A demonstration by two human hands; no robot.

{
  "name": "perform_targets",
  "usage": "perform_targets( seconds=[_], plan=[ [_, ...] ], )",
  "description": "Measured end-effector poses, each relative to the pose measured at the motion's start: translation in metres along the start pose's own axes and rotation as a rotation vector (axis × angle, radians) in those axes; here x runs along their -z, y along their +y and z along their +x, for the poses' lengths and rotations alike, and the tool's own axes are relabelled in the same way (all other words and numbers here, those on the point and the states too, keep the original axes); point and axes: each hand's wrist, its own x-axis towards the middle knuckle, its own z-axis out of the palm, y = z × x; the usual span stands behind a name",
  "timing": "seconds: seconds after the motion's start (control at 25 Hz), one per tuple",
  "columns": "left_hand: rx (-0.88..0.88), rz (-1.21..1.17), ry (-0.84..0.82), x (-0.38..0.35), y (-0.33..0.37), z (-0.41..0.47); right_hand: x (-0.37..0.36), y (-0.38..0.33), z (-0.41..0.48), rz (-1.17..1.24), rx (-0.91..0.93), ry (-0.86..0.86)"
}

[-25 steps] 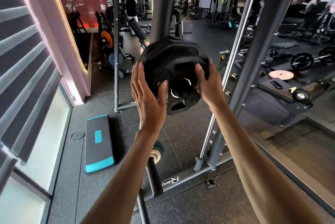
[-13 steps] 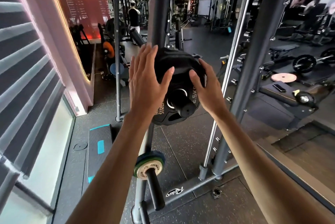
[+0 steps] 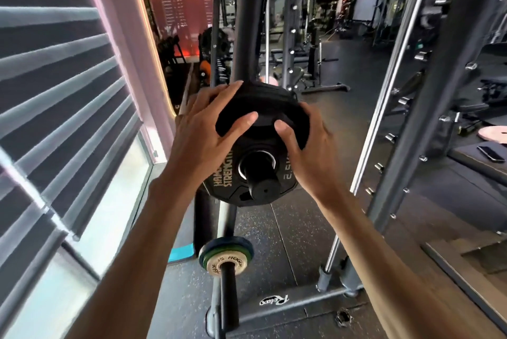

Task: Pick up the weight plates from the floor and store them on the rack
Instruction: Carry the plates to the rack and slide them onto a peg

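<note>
The left hand (image 3: pixel 203 133) grips the upper left rim of a black, rubber-coated weight plate (image 3: pixel 258 107). Its fingers curl over the edge and its thumb lies flat on the front face. The right hand (image 3: pixel 308 152) holds the opposite rim the same way, fingers wrapped round the right edge and thumb pressed on the face just beside the left thumb.

Between the two wrists, the plate's centre hole sits over a short black cylindrical storage peg (image 3: pixel 260 182), whose end sticks out towards the camera. Pale lettering runs down the plate's lower left face. The plate hangs in front of a dark grey steel rack upright (image 3: pixel 247 23); whether its back touches the post is hard to tell from this angle.

Below the hands, a lower black peg (image 3: pixel 227 292) carries a small cream round plate (image 3: pixel 225 264) with darker thin discs stacked behind it. Under that lies speckled black rubber floor (image 3: pixel 290 240).

Left of the left forearm, a teal-edged step platform (image 3: pixel 181 253) shows low down, and grey slatted window blinds (image 3: pixel 55 70) fill that side. Well to the right of the right hand, a dark phone (image 3: pixel 491 152) lies on a black padded bench (image 3: pixel 472 166), near a pale pink disc (image 3: pixel 493 134).
</note>
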Motion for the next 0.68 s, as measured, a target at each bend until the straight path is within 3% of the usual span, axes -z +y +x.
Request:
perform_targets(
  seconds=[0.2,0.68],
  plan=[
    [0.039,0.239,-0.079,-0.005,0.018,0.009,-0.006,0.015,-0.011,0.089,-0.078,0.038],
    [-0.007,0.058,-0.035,-0.009,0.011,-0.002,-0.003,0.01,-0.008,0.106,-0.012,0.079]
  ],
)
